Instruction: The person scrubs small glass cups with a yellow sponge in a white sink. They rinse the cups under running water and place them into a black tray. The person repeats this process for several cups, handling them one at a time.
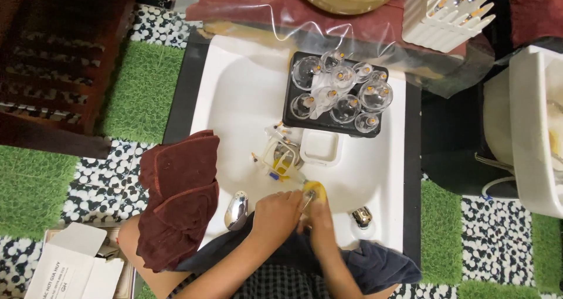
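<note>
A small clear glass cup (309, 194) sits over the white sink (240, 99), gripped by the closed left hand (275, 216) while the right hand (319, 214) presses a yellow sponge (315, 189) against it. Judged wet, slippery, fragile: hold by the body. More cups fill the black tray (291, 94) beyond.

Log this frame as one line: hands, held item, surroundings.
left hand: gripping clear cup | right hand: on same cup, over white sink | black tray of clear cups behind | maroon towel on sink's edge
</note>
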